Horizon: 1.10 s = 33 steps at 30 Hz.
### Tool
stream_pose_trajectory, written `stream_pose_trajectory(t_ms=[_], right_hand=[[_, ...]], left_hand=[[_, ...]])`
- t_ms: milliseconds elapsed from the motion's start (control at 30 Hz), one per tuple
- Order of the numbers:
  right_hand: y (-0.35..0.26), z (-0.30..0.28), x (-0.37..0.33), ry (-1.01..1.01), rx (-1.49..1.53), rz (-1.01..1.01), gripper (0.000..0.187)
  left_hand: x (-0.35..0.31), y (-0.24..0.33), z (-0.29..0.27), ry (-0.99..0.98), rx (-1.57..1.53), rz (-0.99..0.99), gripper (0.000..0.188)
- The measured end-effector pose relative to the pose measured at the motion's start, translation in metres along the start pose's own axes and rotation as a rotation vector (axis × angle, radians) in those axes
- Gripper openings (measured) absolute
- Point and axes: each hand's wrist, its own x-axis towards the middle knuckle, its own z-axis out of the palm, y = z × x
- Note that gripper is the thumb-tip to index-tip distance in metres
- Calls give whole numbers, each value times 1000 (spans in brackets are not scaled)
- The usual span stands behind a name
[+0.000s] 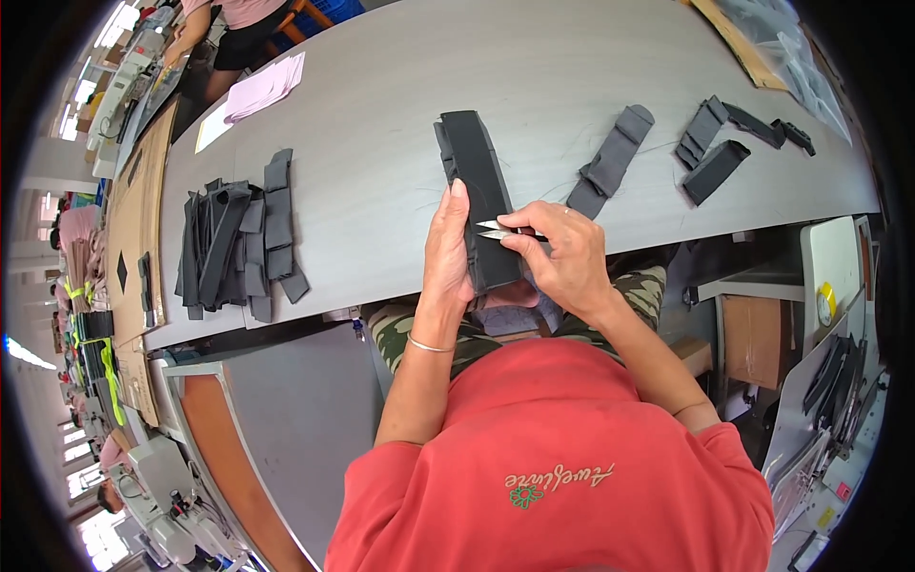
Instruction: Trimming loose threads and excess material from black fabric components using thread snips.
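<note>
My left hand (446, 242) grips a flat black fabric strip (476, 157) along its left edge, thumb lying on top. The strip stands out over the table's near edge, its far end on the tabletop. In my right hand (569, 255) is a small pair of thread snips (495, 230), pinched between thumb and fingers. Their two pointed blades are parted and lie over the strip's right half. Whether a thread is between the blades is too small to tell. Just right of my right hand lies a dark grey folded fabric strip (617, 153).
A pile of dark fabric strips (229, 243) lies on the grey table (372, 124) to the left. More strips (715, 172) are at the right. Pink sheets (267, 88) sit at the far left, near another person (250, 38). Clear plastic (786, 57) lies at the far right corner.
</note>
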Motion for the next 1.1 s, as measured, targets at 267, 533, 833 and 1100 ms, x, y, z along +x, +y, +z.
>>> stream_pose_trajectory(t_ms=[267, 533, 833, 1100], right_hand=[[4, -2, 2, -72, 46, 97, 8], [29, -18, 30, -47, 422, 376, 40], [28, -24, 42, -119, 818, 512, 37], [40, -28, 41, 131, 1048, 668, 22]], left_hand=[[-2, -1, -8, 31, -54, -17, 32], [-9, 8, -15, -69, 3, -146, 37], [-9, 11, -11, -162, 91, -253, 39], [-21, 14, 5, -251, 92, -159, 66]])
